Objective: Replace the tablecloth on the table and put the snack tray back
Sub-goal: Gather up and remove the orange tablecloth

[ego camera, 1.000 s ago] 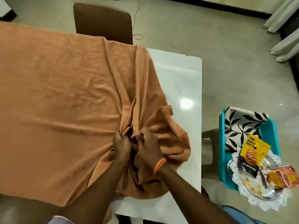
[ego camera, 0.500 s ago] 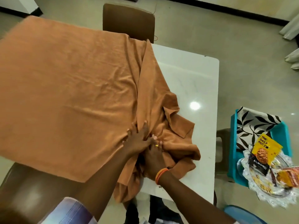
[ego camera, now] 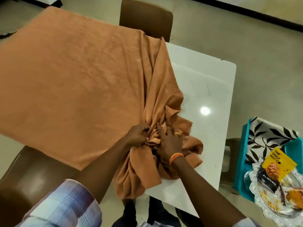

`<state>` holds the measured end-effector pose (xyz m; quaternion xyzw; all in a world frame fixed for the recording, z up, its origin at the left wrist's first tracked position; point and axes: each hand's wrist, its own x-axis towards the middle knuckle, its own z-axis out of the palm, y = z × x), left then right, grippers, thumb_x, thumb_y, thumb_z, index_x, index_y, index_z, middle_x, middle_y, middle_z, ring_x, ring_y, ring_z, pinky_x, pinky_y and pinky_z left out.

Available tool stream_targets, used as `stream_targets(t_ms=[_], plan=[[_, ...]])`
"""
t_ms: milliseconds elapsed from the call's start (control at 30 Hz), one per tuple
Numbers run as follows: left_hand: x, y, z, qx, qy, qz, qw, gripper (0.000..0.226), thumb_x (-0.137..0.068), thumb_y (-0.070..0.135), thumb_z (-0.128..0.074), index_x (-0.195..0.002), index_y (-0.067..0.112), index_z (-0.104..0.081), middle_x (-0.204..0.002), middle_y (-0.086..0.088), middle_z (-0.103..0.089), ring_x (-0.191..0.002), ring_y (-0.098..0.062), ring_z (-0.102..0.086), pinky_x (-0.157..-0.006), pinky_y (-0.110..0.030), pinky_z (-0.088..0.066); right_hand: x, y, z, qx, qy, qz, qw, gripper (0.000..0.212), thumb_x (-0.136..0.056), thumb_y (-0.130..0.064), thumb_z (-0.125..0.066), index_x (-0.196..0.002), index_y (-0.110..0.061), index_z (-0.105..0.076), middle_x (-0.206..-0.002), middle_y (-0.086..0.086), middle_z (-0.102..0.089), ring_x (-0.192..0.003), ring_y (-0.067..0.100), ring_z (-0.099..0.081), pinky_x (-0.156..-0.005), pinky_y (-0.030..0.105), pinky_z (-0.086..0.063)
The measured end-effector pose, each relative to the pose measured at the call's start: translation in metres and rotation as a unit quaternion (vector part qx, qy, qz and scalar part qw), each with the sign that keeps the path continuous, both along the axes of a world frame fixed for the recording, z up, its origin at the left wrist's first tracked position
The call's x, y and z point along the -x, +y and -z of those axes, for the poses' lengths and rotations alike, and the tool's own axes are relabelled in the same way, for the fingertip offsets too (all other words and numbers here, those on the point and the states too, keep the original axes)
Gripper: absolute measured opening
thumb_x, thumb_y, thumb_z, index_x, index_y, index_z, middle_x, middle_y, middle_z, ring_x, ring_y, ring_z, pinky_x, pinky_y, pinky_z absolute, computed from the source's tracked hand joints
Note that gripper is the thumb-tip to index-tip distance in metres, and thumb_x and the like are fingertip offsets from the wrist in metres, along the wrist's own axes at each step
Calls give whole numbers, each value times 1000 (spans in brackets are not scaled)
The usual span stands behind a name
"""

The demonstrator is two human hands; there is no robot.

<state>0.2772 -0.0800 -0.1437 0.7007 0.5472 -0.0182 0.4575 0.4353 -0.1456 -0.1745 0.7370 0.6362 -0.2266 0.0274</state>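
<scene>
An orange-brown tablecloth (ego camera: 73,79) covers the left part of the white table (ego camera: 205,82) and is bunched into folds near the front edge. My left hand (ego camera: 139,135) grips a gathered fold of the cloth. Just to its right, my right hand (ego camera: 170,141), with an orange wristband, lies on the bunched cloth with fingers spread. To the right of the table, a glass snack tray (ego camera: 255,192) holds a yellow almond packet (ego camera: 277,163) and other snacks. A folded black-and-white leaf-print cloth (ego camera: 268,136) lies behind the tray.
The tray and leaf-print cloth sit on a teal basket (ego camera: 242,161) placed on a brown stool (ego camera: 229,145). A brown chair (ego camera: 146,17) stands behind the table and another (ego camera: 32,174) at the near left. Glossy floor surrounds the table.
My left hand has curled from lying flat into gripping a fold. The cloth has gathered further toward my hands, and the view has shifted left.
</scene>
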Motion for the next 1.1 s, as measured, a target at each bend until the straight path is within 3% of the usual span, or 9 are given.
stream_targets(t_ms=[167,367,500,633,700,767,833,967,1100], plan=[[26,-13,-14,48,-141,-65,987,39,-93,15,-61,-132,13,-59,-129,-5,-63,-120,-22,-57,-101,-29,-43,6,31,-13,-126,74,33,989,22,-83,-36,-58,-102,-25,-60,-101,6,-67,-88,30,-63,-71,40,-55],[132,-49,13,-31,263,-58,962,116,-56,83,-61,-149,31,-14,-156,-7,-10,-145,-38,-12,-113,-60,-21,12,41,-19,-106,144,184,966,23,-92,-26,-60,-107,-10,-65,-107,19,-67,-95,39,-62,-72,35,-46],[158,-40,25,-150,216,-40,964,41,-81,52,-58,-110,23,-63,-115,-9,-57,-107,-31,-53,-84,-38,-48,66,44,-41,-203,196,373,884,24,-81,-27,-69,-103,-26,-60,-100,11,-70,-89,38,-65,-72,33,-44],[178,-11,23,-71,29,-214,974,21,-87,23,-55,-88,12,-74,-92,-12,-73,-88,-33,-66,-68,-37,-49,168,35,-50,-320,151,288,890,49,-71,-35,-57,-116,-15,-55,-112,12,-60,-97,34,-58,-78,40,-48],[193,-2,19,116,-155,-388,901,27,-92,20,-51,-100,7,-73,-98,-15,-74,-94,-34,-68,-78,-41,-55,224,33,-44,-328,82,205,919,64,-71,-49,-53,-125,-15,-51,-120,11,-54,-98,30,-53,-78,40,-46],[215,1,15,295,-351,-522,719,40,-98,30,-43,-106,4,-73,-102,-19,-74,-98,-35,-70,-88,-46,-57,271,32,-28,-261,-5,120,958,57,-83,-48,-53,-131,-19,-47,-126,11,-50,-98,32,-54,-81,42,-45],[233,2,15,316,-391,-597,625,52,-101,37,-35,-106,3,-73,-104,-22,-73,-101,-37,-69,-92,-48,-55,302,33,-8,-159,-53,65,984,46,-95,-34,-47,-139,-23,-38,-137,12,-43,-109,38,-54,-90,51,-41],[249,-8,11,-11,-144,-560,816,43,-100,28,-37,-137,9,-50,-139,-15,-51,-128,-32,-48,-106,-37,-39,322,39,10,-65,-74,49,994,52,-96,-35,-47,-144,-28,-29,-148,11,-33,-121,40,-49,-100,61,-35],[269,9,5,-225,-75,-211,948,61,-100,41,-37,-156,27,-17,-164,-4,-12,-150,-22,-11,-118,-39,-16,325,43,3,-53,-51,52,996,63,-87,-47,-53,-142,-30,-25,-145,7,-32,-118,38,-50,-98,59,-37]])
